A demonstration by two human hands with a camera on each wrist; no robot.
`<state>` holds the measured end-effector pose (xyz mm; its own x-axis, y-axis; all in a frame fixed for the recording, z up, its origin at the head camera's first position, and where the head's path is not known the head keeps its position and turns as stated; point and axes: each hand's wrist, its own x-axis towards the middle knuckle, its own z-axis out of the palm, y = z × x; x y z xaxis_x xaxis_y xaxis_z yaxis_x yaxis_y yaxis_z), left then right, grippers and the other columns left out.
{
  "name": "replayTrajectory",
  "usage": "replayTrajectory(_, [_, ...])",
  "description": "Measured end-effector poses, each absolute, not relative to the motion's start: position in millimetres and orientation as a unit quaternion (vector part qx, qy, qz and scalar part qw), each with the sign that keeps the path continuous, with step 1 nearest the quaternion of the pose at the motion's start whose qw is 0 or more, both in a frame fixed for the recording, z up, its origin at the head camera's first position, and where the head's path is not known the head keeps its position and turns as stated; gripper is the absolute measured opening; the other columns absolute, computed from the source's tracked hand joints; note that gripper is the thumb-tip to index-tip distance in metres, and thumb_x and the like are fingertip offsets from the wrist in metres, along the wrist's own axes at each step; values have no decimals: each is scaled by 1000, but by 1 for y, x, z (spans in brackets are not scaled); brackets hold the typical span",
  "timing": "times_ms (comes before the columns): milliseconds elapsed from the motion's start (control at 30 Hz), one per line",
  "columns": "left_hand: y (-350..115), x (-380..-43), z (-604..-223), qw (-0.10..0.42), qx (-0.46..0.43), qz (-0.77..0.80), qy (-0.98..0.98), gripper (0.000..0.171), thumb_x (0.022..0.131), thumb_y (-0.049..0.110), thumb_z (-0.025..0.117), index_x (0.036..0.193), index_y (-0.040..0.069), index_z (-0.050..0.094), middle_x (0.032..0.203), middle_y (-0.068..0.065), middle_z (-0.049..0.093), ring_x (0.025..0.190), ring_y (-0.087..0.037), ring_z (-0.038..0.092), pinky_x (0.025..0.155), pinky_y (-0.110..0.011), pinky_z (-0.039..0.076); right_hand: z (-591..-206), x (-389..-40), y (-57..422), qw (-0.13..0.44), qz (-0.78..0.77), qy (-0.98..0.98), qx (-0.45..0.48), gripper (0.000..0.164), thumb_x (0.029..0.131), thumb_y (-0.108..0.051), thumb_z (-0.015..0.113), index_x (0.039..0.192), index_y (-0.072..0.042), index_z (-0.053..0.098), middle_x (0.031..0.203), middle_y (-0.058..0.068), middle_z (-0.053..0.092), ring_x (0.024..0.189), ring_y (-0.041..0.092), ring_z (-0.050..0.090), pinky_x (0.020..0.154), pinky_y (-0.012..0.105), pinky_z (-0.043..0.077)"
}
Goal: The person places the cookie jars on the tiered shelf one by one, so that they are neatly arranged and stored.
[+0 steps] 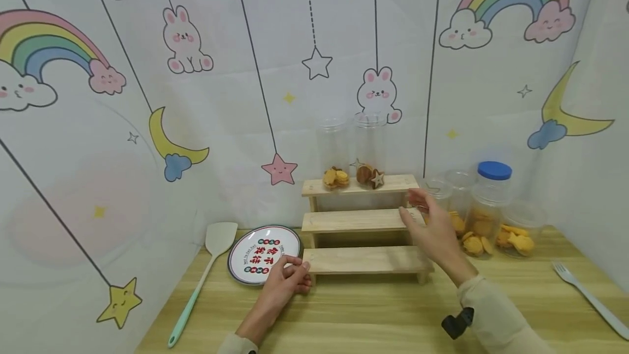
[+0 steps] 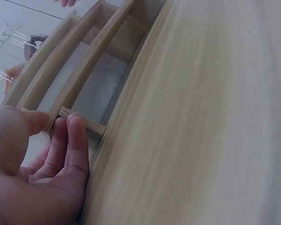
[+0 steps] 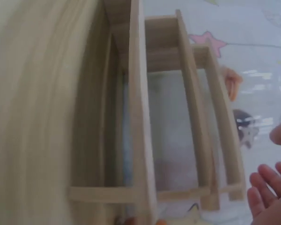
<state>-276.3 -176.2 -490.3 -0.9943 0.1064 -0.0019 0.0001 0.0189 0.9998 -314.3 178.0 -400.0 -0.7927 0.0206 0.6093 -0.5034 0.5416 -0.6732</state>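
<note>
A wooden shelf with 3 steps stands on the desk, at 5 o'clock from the middle of the head view. Call the shelf's middle step the centre of the clock.

At 8 o'clock, the left hand has its grip on the left end of the bottom step, thumb and fingers pinching the wood. At 3 o'clock, the right hand is by the right end of the upper steps. Its grip is loose and holds nothing, with the fingers a little bent.

On the top step are 2 clear jars with cookies in the bottom: the left jar at 11 o'clock and the right jar at 12 o'clock. More clear jars with cookies crowd together at 3 o'clock, past the right hand, and a blue lid shows on top there.

A round plate with red writing is at 9 o'clock, near the left hand. Farther out that way is a spatula with a green handle. A pale fork lies at 4 o'clock.
</note>
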Motion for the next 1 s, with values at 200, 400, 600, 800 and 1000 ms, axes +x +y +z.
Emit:
replayTrajectory(200, [-177, -276, -488, 30, 43, 699, 713, 45, 99, 27, 66, 122, -3, 44, 93, -17, 71, 81, -20, 70, 75, -36, 66, -415, -294, 214, 365, 470, -798, 93, 37, 96, -23, 69, 132, -15, 61, 114, 3, 69, 100, 10, 64, 79, 3, 49])
replayTrajectory(400, [-176, -275, -488, 26, 40, 699, 713, 44, 99, 27, 67, 121, -3, 44, 93, -17, 71, 81, -21, 70, 74, -35, 66, -423, -288, 256, 447, 486, -751, 25, 32, 90, -16, 76, 120, -7, 66, 97, -7, 65, 84, -2, 59, 72, 5, 48])
replayTrajectory(600, [-174, -275, -488, 30, 37, 698, 715, 45, 99, 28, 66, 123, -2, 44, 94, -15, 71, 83, -21, 70, 74, -35, 66, -433, -284, 293, 481, 484, -730, -36, 39, 88, -19, 78, 122, -8, 62, 99, -12, 60, 88, 1, 58, 76, 6, 47])
replayTrajectory(800, [-174, -275, -488, 28, 37, 696, 716, 45, 98, 28, 67, 122, -2, 45, 96, -18, 71, 83, -21, 70, 75, -36, 66, -448, -287, 313, 398, 475, -780, -84, 71, 86, -28, 81, 145, -14, 44, 129, 4, 55, 105, 6, 55, 82, 3, 45])
replayTrajectory(1000, [-176, -276, -488, 33, 34, 698, 715, 43, 98, 27, 67, 121, -2, 45, 94, -17, 71, 83, -21, 71, 75, -35, 66, -454, -291, 318, 310, 454, -832, -81, 88, 89, -40, 76, 156, -13, 27, 149, 18, 46, 126, 40, 51, 98, 18, 52])
